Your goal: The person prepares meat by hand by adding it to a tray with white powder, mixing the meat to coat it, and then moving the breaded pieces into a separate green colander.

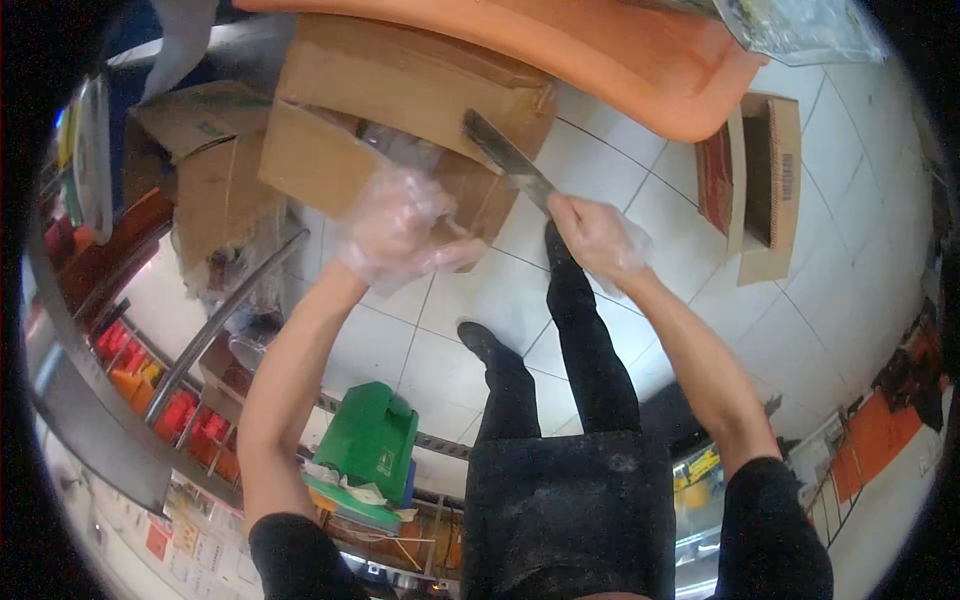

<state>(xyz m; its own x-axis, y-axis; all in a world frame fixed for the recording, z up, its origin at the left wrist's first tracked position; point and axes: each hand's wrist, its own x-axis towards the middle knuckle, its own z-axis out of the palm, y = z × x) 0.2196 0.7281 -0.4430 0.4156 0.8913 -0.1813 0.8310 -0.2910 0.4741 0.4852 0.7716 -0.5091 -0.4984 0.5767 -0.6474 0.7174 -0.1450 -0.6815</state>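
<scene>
My right hand (596, 236), in a clear plastic glove, grips one end of a long flat knife (525, 176). Its dark far part points up and left, in front of a cardboard box's side. My left hand (397, 232), also in a clear glove, is blurred by motion. It is over the near side of the open cardboard box (405, 67), hiding part of it; whether they touch is unclear. Through the box's opening some clear plastic (401, 142) shows. What the left fingers are doing cannot be made out.
An orange plastic tub (600, 60) lies beyond the box, with a clear plastic bag (802, 30) at its right. Another open carton (772, 180) stands on the white tiled floor (847, 187). To the left are a cardboard box (217, 187) and a metal rail (225, 322). A green bin (367, 442) is below.
</scene>
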